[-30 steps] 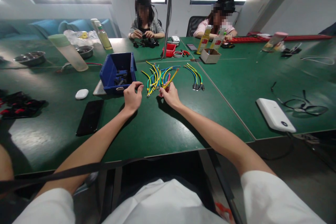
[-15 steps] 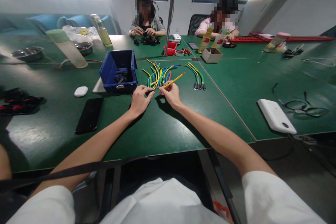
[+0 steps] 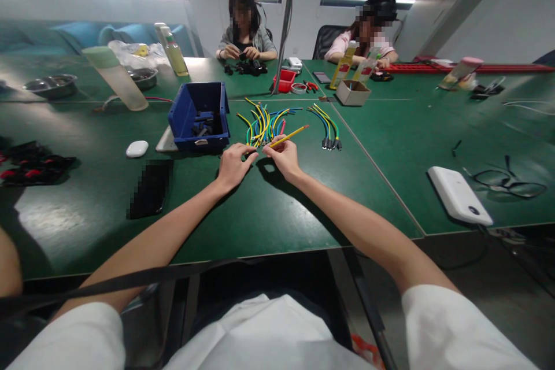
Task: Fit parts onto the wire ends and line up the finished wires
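Observation:
My left hand (image 3: 235, 166) rests on the table with its fingertips pinched on a small black sleeve (image 3: 250, 154), mostly hidden by the fingers. Facing it closely, my right hand (image 3: 284, 157) is closed around a straight yellow wire (image 3: 289, 136) whose reddish end points up to the right. The wire's lower end is hidden in the fingers. Just behind both hands lies a loose pile of yellow, green and blue wires (image 3: 265, 118). To its right, several wires with black sleeves (image 3: 332, 144) and ring ends lie together.
A blue bin (image 3: 202, 143) with black pieces stands left of the hands. Nearer me are a black phone (image 3: 150, 189) and a white case (image 3: 137, 149). A metal pole (image 3: 286, 23) rises behind the wires. On the right lie a white power bank (image 3: 459, 195) and glasses (image 3: 509, 184). Two people sit opposite.
The whole view has shifted slightly. Both hands keep nearly the same place and grip, with the fingertips adjusting a little around the black sleeve and the yellow wire.

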Available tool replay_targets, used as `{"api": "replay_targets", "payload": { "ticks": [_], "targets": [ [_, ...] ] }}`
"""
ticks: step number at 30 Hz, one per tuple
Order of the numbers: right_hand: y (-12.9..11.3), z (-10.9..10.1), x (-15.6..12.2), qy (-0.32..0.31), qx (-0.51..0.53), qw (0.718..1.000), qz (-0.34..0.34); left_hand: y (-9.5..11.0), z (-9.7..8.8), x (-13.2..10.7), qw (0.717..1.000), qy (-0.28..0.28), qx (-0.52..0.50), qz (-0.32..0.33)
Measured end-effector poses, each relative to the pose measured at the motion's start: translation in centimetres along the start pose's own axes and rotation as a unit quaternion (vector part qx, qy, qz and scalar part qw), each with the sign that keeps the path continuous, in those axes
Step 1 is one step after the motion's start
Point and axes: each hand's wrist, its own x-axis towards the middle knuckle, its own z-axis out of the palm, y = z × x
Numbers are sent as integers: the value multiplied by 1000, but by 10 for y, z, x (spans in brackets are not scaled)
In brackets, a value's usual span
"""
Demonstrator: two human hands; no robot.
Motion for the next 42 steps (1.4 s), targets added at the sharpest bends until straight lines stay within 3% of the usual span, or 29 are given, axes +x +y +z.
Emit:
{"api": "replay_targets", "payload": {
  "ticks": [18, 42],
  "targets": [
    [-5, 3, -3, -53, 52, 997, 37, 8, -2, -1, 999, -11, -32, 21],
    [-10, 4, -4, -48, 81, 995, 45, 4, 0, -1, 998, -8, -33, 54]
  ]
}}
